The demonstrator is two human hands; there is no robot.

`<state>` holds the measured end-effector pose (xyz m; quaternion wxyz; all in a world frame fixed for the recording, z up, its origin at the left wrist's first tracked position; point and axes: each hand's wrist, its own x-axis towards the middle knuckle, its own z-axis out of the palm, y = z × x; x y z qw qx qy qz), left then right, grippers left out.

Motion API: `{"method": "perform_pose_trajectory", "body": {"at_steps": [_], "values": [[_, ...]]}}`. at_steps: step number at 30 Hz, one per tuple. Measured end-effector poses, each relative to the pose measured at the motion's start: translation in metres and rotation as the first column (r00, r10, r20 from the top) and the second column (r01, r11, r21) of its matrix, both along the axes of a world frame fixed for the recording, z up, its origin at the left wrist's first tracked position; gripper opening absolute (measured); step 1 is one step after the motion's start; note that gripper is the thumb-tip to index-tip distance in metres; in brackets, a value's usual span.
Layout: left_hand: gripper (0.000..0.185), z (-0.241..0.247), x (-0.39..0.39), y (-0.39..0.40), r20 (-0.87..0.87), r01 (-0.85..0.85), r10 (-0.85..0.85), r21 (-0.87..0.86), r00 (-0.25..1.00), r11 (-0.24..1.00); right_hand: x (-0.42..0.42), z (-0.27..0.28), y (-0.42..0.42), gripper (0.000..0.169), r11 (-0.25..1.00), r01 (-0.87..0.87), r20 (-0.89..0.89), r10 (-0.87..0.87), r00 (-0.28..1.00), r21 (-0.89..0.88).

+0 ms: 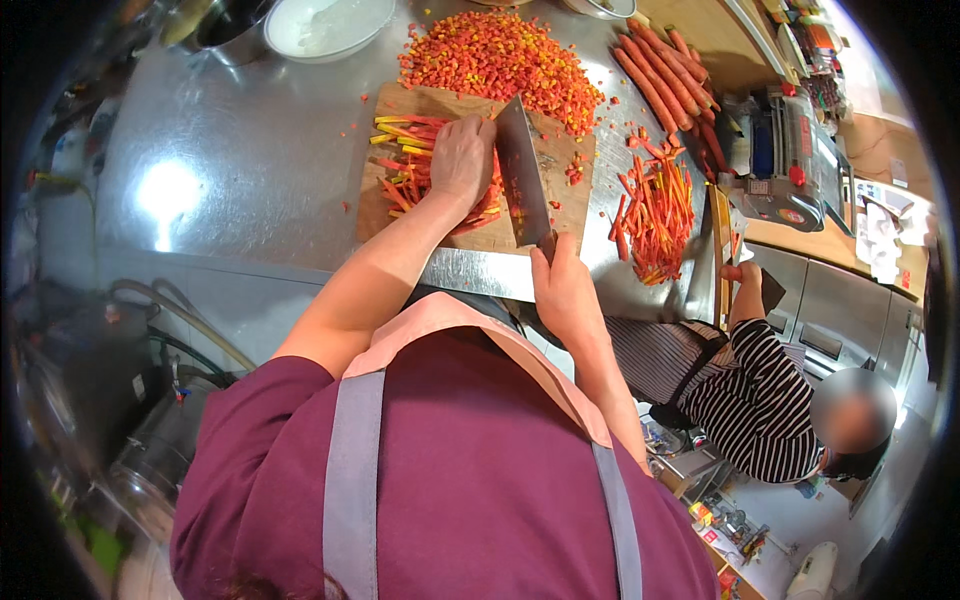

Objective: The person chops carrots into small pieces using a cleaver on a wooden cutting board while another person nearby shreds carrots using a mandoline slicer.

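A wooden cutting board [559, 161] lies near the front edge of the steel table. My left hand [463, 159] presses down on a bundle of orange and yellow carrot strips [405, 184], which point out to its left. In my right hand [561, 281] is the handle of a cleaver [523, 176]. Its broad blade stands on edge on the board, just right of my left fingers. A few diced bits [575, 169] lie to the right of the blade. Beyond the board spreads a large heap of diced carrot [499, 60], partly over its far edge.
Carrot strips [660, 217] are piled right of the board, with whole carrots [664, 71] behind them. A white bowl [330, 26] stands at the far left of the steel table [247, 150]. A machine [784, 161] sits at right. A person in stripes [757, 397] stands nearby, holding a dark blade.
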<state>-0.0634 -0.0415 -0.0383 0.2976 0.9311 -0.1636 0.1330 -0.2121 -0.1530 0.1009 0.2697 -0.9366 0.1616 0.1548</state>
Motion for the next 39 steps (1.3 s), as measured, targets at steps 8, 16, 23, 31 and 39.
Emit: {"method": "perform_pose_trajectory", "body": {"at_steps": [8,16,23,31,39], "values": [[0.008,-0.005,0.001,-0.007,0.077,0.032,-0.025,-0.096,0.997,0.995,0.006,-0.101,-0.002,0.024,0.999,0.015,0.228,-0.027,0.973,0.052],[0.01,-0.001,0.004,-0.002,-0.005,-0.005,0.005,0.004,1.0,1.0,0.0,-0.035,-0.001,0.026,0.997,0.036,0.15,-0.047,0.988,0.075],[0.014,-0.001,0.001,0.002,-0.062,0.017,-0.009,0.125,0.998,0.992,0.0,-0.001,-0.002,0.028,0.998,-0.027,-0.021,0.028,0.999,0.049],[0.005,-0.002,0.001,-0.005,-0.024,0.018,-0.019,-0.038,1.0,0.999,-0.003,-0.099,0.009,0.026,0.997,0.023,0.228,-0.04,0.973,0.076],[0.016,0.001,0.018,0.013,0.082,0.275,-0.262,-0.338,0.961,0.9,0.006,-0.121,-0.047,0.023,0.99,-0.028,0.365,-0.025,0.931,0.138]]}}
